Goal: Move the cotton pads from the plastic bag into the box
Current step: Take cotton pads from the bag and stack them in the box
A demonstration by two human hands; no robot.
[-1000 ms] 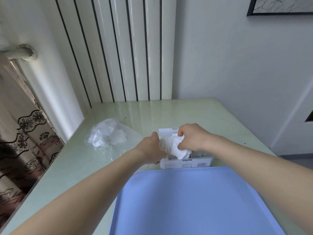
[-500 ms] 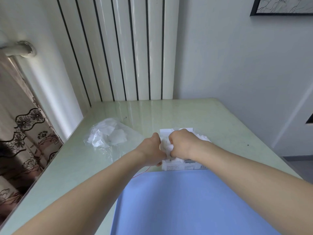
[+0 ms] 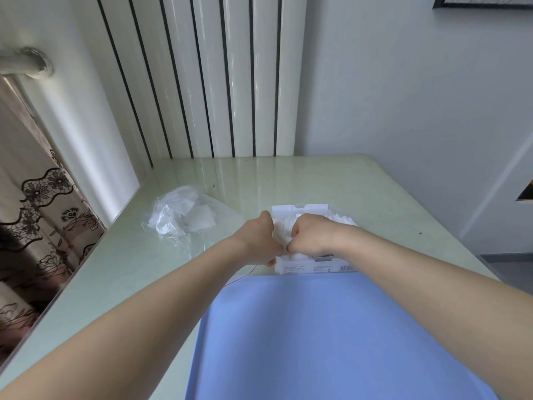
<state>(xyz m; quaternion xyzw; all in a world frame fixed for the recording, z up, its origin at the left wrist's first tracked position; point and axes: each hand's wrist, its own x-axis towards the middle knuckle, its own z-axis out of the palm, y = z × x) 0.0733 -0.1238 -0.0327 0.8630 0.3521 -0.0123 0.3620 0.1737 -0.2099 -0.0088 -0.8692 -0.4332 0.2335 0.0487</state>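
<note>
A white box with its lid flap open stands on the green table, just beyond the blue tray. White cotton pads fill its top. My left hand grips the box's left side, thumb at the front corner. With curled fingers, my right hand presses down on the pads inside the box; whether it still holds any is hidden. A clear plastic bag holding more white pads lies to the left on the table.
A blue tray fills the near part of the green table. A thin red thread lies by the tray's far left corner. A striped radiator and walls stand behind; a patterned curtain hangs at left.
My right hand has gone from holding a bunch of pads above the box to pushing them down into it. The left hand has stayed on the box's side.
</note>
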